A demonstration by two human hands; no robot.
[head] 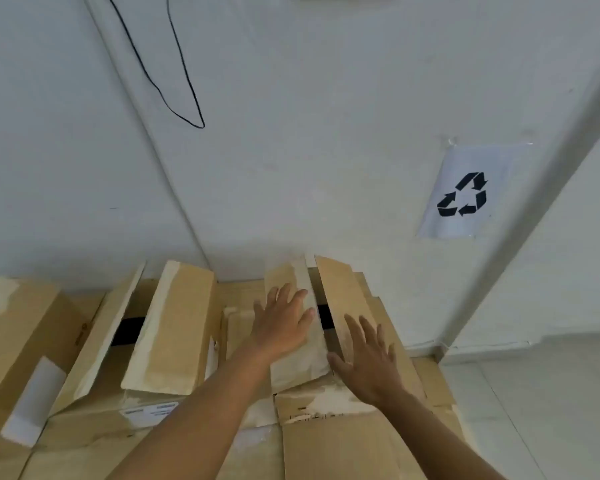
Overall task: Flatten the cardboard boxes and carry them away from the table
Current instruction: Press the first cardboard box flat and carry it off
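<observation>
— Cardboard boxes [194,341], tan, heaped against the foot of a white wall [291,150]; several flaps [174,323] standing up at a tilt, dark gaps between them.

— And the hands?

— Left hand [284,323] laid palm-down, fingers spread, on one raised flap near the heap's far edge. Right hand [368,355] just beside it, also flat and splayed, pressing the neighbouring flap. Neither curled around anything (nothing grasped, only pressed).

— Touching each other?

— Close, but apart; a flap edge between them.

— Anything else on the heap?

— White label [153,410] on a box near the front edge, print too blurred to read. Pale strip [32,403] at the left edge.

— Around it?

— Recycling sign [465,194] taped to the wall, up and to the right. Black cable [174,74] hanging in a loop at upper left. Pale floor [534,410] at the right.
</observation>
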